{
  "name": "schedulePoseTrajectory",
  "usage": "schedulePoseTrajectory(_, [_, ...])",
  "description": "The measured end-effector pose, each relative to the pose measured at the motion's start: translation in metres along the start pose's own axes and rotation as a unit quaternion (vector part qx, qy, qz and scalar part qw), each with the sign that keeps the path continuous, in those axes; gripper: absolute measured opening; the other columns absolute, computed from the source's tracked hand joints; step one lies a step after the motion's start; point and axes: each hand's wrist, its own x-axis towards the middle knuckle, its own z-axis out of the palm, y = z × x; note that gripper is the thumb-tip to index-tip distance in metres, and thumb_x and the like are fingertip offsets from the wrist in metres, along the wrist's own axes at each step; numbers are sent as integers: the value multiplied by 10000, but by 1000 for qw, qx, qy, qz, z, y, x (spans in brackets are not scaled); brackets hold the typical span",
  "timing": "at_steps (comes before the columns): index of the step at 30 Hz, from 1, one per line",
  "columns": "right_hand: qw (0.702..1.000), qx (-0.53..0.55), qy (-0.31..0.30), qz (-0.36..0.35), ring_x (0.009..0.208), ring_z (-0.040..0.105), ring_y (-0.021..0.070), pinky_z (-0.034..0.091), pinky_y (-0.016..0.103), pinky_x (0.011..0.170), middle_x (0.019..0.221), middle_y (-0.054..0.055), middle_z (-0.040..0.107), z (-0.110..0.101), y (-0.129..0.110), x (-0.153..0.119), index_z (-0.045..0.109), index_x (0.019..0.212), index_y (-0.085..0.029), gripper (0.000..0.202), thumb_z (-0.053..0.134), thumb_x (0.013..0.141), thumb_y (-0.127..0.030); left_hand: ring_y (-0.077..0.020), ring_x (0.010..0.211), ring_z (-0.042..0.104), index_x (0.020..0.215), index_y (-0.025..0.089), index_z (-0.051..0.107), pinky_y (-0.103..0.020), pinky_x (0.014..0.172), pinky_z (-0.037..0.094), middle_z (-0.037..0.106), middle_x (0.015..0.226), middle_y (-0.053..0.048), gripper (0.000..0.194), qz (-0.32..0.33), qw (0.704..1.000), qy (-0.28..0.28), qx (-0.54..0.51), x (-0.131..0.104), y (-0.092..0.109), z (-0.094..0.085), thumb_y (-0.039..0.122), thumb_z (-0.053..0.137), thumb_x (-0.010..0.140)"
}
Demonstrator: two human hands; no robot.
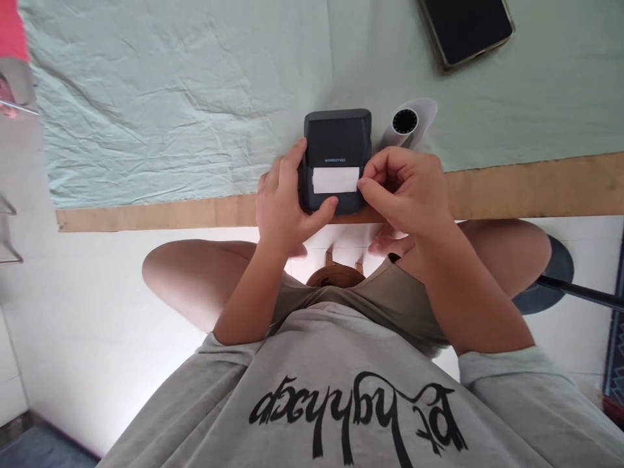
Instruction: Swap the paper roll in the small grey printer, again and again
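A dark grey label printer (338, 138) lies at the front edge of the cloth-covered table. A white label (335, 180) shows across its slot. My left hand (283, 198) grips the printer's left side, thumb on the front and fingers along the edge. With thumb and index finger pinched, my right hand (407, 188) is at the label's right end. The exact contact of the fingertips is partly hidden by the fingers. Just behind my right hand lies a white roll (423, 117) with a dark ribbed round end.
A dark-screened phone (467, 29) in a case lies at the far right of the pale green cloth (170, 97). The table's wooden edge (526, 185) runs just in front of my knees. Part of another person in pink (12, 29) shows at the far left.
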Motion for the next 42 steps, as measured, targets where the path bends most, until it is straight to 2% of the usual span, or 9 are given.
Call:
schedulePoseTrajectory(8, [1000, -10, 20, -5, 482, 388, 76, 328, 258, 453, 543, -55, 498, 3, 0, 2, 554, 654, -233, 201, 706, 778, -193, -413, 1351, 560, 1527, 216, 408, -533, 1119, 420, 608, 1430, -183, 922, 7, 1000, 6, -5, -1, -2, 1, 820, 492, 836])
schedulePoseTrajectory(18, [1000, -2, 1, -11, 492, 444, 72, 375, 251, 482, 574, -69, 518, 1, 6, -1, 593, 742, -234, 125, 712, 747, -197, -398, 1334, 592, 1524, 222, 420, -543, 1105, 449, 629, 1422, -178, 897, 23, 1000, 17, 3, -2, 0, -1, 833, 477, 871])
schedulePoseTrajectory(32, [1000, -7, 17, -19, 471, 398, 66, 283, 243, 437, 580, -55, 505, 1, 4, -2, 596, 722, -232, 108, 614, 759, -132, -403, 1302, 590, 1521, 205, 409, -527, 1095, 429, 614, 1425, -183, 917, 14, 1000, 6, -15, -2, 0, -1, 831, 487, 856])
schedulePoseTrajectory(37, [998, -26, 32, -40, 487, 405, 68, 282, 244, 452, 586, -48, 506, 2, 8, -2, 598, 721, -227, 115, 656, 817, -201, -392, 1288, 608, 1513, 189, 428, -523, 1081, 458, 626, 1423, -178, 908, 6, 1000, -1, -3, 0, 3, -4, 794, 539, 845])
schedulePoseTrajectory(42, [998, -37, 45, -38, 502, 402, 70, 288, 251, 473, 591, -44, 504, 4, 9, -5, 580, 705, -220, 180, 684, 842, -272, -359, 1293, 623, 1513, 153, 438, -513, 1077, 494, 638, 1412, -138, 909, -9, 1000, -13, 13, 1, 11, -10, 798, 467, 873])
